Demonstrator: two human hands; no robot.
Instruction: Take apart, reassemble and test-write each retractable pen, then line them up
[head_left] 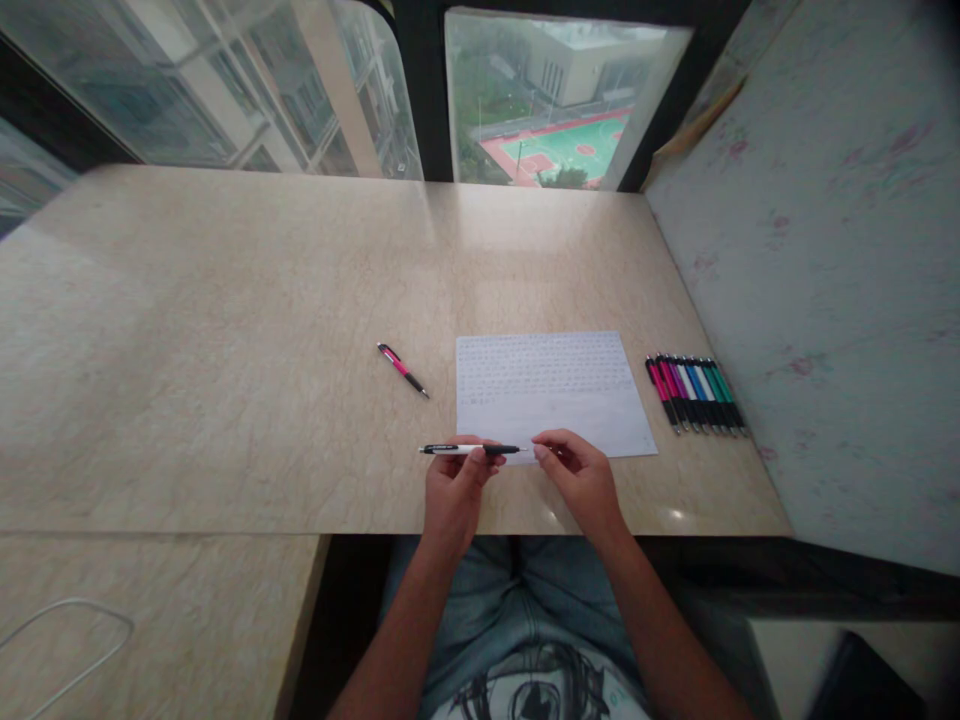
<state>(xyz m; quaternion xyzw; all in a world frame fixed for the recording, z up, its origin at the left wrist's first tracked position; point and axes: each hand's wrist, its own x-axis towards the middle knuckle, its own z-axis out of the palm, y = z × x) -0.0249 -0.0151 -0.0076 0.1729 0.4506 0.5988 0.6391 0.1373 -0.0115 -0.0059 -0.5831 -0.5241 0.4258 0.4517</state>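
My left hand grips a white pen with a black grip section, held level above the paper's lower edge. Its thin tip points right, toward my right hand. That hand's thumb and fingers are pinched together just beyond the tip, with a small gap between. Whatever they hold is too small to make out. Beneath both hands lies a sheet of paper, its upper half covered in handwritten lines. A pink pen with a black grip lies slanted on the table left of the sheet.
To the right of the paper, several pens in pink, purple, white, blue and green lie side by side. The marbled tabletop reaches to the windows, and a patterned wall bounds the right. A white cable lies at lower left.
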